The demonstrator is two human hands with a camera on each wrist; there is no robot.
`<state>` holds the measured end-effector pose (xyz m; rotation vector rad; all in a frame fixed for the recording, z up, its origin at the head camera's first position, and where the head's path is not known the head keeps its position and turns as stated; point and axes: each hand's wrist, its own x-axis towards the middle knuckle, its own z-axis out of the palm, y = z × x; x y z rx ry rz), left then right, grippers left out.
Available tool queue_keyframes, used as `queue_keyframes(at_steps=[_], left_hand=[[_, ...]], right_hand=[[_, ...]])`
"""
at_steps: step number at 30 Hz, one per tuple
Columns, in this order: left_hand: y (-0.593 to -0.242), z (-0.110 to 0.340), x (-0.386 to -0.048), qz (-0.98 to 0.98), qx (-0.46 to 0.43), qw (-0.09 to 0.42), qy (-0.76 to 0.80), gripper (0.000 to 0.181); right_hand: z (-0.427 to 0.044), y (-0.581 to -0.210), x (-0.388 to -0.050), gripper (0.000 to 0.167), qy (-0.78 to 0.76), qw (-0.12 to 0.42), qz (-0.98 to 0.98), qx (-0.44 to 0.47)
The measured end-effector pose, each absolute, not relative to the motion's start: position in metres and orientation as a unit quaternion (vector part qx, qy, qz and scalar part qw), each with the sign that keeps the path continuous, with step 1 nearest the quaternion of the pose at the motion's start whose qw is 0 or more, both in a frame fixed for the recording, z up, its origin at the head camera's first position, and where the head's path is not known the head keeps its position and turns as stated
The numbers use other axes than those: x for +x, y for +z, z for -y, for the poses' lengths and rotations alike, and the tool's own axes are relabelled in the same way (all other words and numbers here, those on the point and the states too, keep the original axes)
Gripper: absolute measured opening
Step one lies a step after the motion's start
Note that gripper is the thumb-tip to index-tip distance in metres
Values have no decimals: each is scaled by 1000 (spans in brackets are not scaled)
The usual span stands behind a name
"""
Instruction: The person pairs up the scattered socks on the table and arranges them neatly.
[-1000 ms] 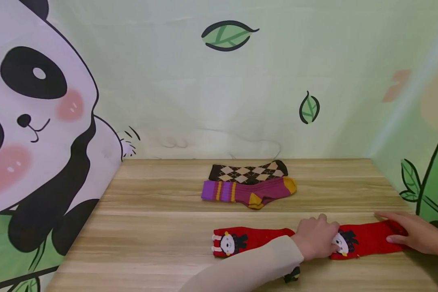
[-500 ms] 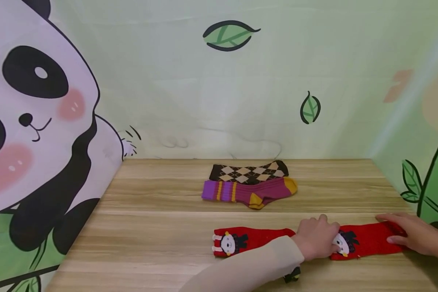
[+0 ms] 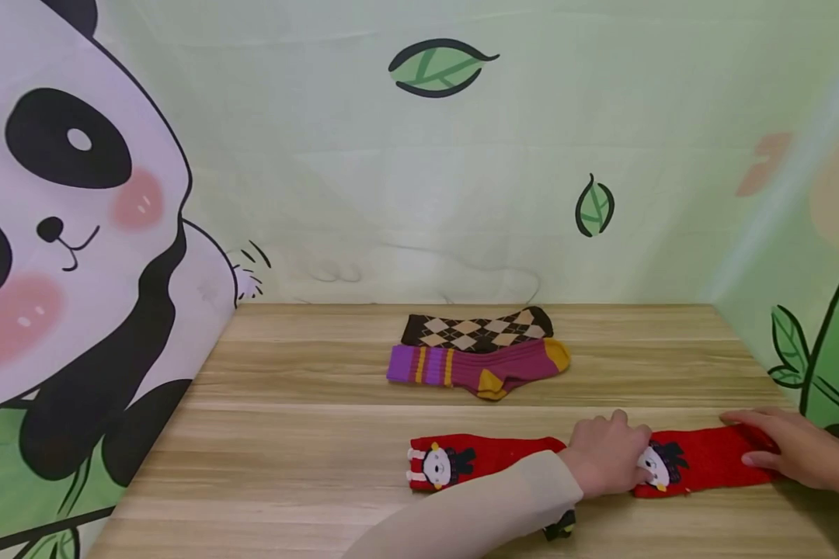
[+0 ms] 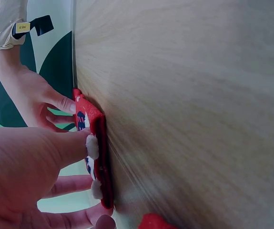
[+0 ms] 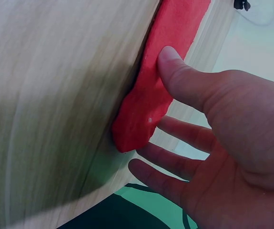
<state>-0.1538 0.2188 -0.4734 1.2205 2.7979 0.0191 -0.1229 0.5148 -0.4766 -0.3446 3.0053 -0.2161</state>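
Observation:
A red sock [image 3: 716, 460] with a white-faced character patch lies flat at the right of the wooden table. My left hand [image 3: 604, 456] is at its cuff, thumb and bent fingers gripping the edge beside small white tufts [image 4: 93, 147]. At the sock's other end, my right hand [image 3: 804, 449] rests its thumb on the red fabric [image 5: 148, 107]; the other fingers extend loosely past the edge. A second red sock [image 3: 503, 454] with a similar patch lies to the left, partly hidden by my left hand and sleeve.
Farther back lie a purple sock [image 3: 510, 365] with yellow toe and heel, and a dark argyle sock [image 3: 471, 332] just behind it. The wooden table [image 3: 287, 450] meets a printed cloth backdrop [image 3: 308, 155]. A small dark device [image 3: 561, 526] shows under my left wrist.

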Motion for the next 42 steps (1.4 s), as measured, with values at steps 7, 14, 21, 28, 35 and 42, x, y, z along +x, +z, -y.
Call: queue_keyframes(at_steps=[7, 14, 21, 28, 35, 42], left_hand=[[-469, -219, -154, -917, 397, 41, 8, 36], [-467, -219, -155, -917, 396, 40, 11, 40], [-468, -219, -157, -918, 393, 47, 28, 49], [-470, -220, -157, -917, 392, 60, 46, 45], [-471, -221, -157, -914, 400, 56, 32, 33], [-470, -221, -158, -911, 410, 44, 25, 13]], right_hand=[[-515, -474, -124, 56, -67, 49, -990, -116], [-514, -472, -125, 58, -61, 41, -991, -114], [-510, -469, -125, 57, -67, 34, -992, -100], [-510, -470, -123, 45, -60, 24, -991, -119], [-512, -466, -126, 34, -50, 52, -989, -128], [-514, -462, -129, 29, -43, 80, -988, -126]])
